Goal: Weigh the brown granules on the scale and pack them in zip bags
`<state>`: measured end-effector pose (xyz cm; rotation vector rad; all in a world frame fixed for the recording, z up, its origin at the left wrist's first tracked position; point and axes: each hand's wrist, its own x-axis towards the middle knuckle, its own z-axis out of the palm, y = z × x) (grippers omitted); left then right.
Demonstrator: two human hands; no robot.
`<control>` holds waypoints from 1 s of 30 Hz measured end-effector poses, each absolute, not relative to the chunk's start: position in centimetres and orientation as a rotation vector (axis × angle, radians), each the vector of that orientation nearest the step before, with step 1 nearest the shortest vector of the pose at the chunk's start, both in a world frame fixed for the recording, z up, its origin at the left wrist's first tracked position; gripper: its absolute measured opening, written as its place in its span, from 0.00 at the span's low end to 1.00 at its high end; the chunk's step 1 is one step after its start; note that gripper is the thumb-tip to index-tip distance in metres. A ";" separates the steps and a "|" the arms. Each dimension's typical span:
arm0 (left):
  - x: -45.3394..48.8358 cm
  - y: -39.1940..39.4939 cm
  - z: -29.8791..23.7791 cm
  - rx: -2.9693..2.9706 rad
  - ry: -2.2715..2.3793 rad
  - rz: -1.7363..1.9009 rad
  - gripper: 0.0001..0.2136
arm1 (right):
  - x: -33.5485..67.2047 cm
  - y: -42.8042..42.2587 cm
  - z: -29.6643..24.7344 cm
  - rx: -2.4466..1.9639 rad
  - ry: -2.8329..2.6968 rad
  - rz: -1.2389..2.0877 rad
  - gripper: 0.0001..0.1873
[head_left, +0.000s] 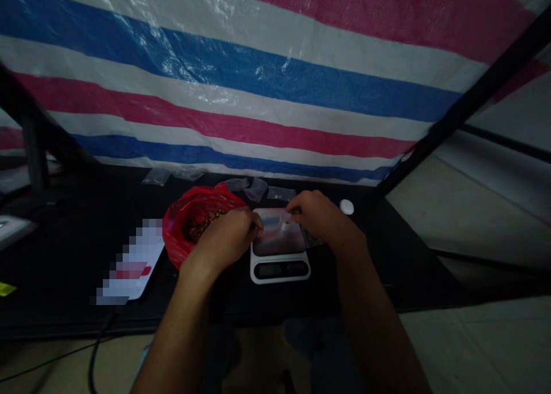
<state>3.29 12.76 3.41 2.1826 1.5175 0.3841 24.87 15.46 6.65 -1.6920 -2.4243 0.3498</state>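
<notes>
A kitchen scale [279,269] with a white body and a shiny metal plate lies in front of me. On its plate stands a small white cup-like piece [284,223]. My right hand [318,215] reaches over the plate's right side, its fingertips pinched beside the small white piece; what they hold is too dark to name. At the plate's left edge, my left hand [232,233] has its fingers curled together, and their contents are hidden. Behind that hand sits an open red plastic bag [176,227] of small brown pieces [202,224], partly covered by the hand.
Several clear small plastic bags [281,194] lie along the back of the black table [365,267]. A white round object [346,207] is at the right. A blurred-out flat white item [135,265] lies left, above a cable [97,339]. Striped sheeting [258,101] hangs behind.
</notes>
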 end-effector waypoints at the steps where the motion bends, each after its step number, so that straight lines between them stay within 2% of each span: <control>1: 3.6 12.9 3.4 2.205 1.521 0.439 0.12 | 24.9 15.5 6.6 -1.690 -2.422 0.347 0.12; 7: 5.5 13.8 2.9 2.296 1.534 0.622 0.13 | 24.9 15.6 6.5 -1.661 -2.429 0.379 0.12; 12: 6.5 14.0 2.6 2.305 1.517 0.636 0.13 | 24.8 15.6 6.6 -1.620 -2.430 0.421 0.08; 22: 7.7 14.1 2.2 2.329 1.510 0.577 0.13 | 25.1 15.5 7.1 -1.589 -2.442 0.443 0.07; 30: 5.2 13.6 3.9 2.236 1.572 0.713 0.14 | 25.2 15.8 6.8 -1.565 -2.419 0.525 0.06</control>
